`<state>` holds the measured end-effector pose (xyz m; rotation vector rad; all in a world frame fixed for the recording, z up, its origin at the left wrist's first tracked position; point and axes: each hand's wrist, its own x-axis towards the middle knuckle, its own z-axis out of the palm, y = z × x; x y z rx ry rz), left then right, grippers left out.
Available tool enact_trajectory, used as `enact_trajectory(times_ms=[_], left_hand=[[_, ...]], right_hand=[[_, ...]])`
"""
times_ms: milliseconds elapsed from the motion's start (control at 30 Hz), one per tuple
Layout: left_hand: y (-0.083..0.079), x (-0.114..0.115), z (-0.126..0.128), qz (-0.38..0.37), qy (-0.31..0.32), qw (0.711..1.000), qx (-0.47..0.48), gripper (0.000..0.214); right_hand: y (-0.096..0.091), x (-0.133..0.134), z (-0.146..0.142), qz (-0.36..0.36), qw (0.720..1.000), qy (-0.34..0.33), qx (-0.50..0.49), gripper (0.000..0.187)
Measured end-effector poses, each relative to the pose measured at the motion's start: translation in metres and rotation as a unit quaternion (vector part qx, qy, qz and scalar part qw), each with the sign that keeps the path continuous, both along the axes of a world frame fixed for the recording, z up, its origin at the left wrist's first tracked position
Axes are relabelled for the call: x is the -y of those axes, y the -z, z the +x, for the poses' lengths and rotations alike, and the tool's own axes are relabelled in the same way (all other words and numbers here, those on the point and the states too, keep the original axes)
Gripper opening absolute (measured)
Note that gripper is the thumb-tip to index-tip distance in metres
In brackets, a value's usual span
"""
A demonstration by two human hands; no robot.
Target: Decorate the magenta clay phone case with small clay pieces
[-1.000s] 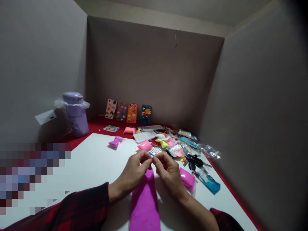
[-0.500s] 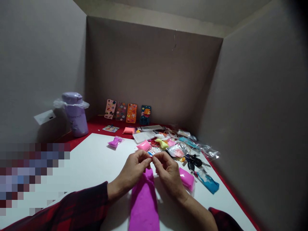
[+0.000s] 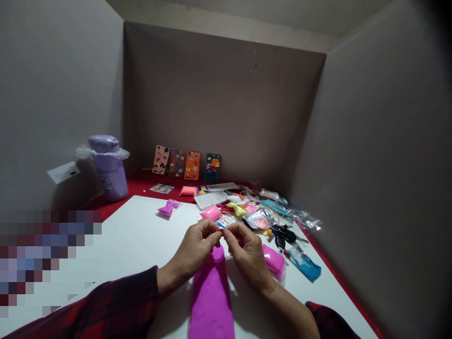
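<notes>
In the head view, the left hand (image 3: 196, 242) and the right hand (image 3: 249, 249) meet at mid-view, thumbs and forefingers pinched together, tip almost against tip. A reddish bit (image 3: 222, 230) is gripped between them, too small to identify; the other fingers curl inward.

Below the fingertips, the long magenta slab (image 3: 212, 301) lies on the white tabletop (image 3: 130, 249), its far end just under the hands, its near end cut off by the lower frame edge. White surface flanks both long edges, with the forearms angled in on either side.

Left of the left hand, the white tabletop runs to its far edge, near which a purple clay packet (image 3: 168, 208) sits. On the right there is less room: a bright pink clay packet (image 3: 273, 260) lies just beside the right hand, then a blue packet (image 3: 306, 266) near the right edge, with black-handled scissors (image 3: 289, 235) behind it. Straight ahead, a light pink clay packet (image 3: 211, 213) and a yellow packet (image 3: 237, 209) crowd the far side. Red cloth (image 3: 139, 188) borders the tabletop, and grey partitions (image 3: 219, 94) enclose it.
</notes>
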<state>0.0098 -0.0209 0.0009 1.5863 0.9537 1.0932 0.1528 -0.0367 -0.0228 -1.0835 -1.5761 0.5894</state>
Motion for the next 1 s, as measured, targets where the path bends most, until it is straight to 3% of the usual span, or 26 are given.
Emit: enact_trajectory(times_ms=[267, 533, 800, 1000], left_hand=[[-0.0030, 0.0017, -0.0015, 0.046, -0.020, 0.998, -0.036, 0.017], [-0.0045, 0.0010, -0.0013, -0.001, -0.009, 1.000, -0.004, 0.020], [-0.0043, 0.0016, -0.0017, 0.040, -0.014, 0.999, -0.029, 0.019], [-0.0051, 0.0015, -0.0015, -0.009, -0.003, 1.000, 0.009, 0.020]], right_hand=[[-0.0047, 0.0004, 0.0003, 0.036, 0.999, 0.020, 0.029, 0.019], [-0.0074, 0.0016, -0.0005, 0.026, 0.999, 0.021, 0.006, 0.018], [-0.0096, 0.0017, -0.0018, 0.030, 0.999, 0.016, 0.011, 0.018], [-0.0060, -0.0003, -0.0004, 0.015, 1.000, 0.016, -0.010, 0.019]])
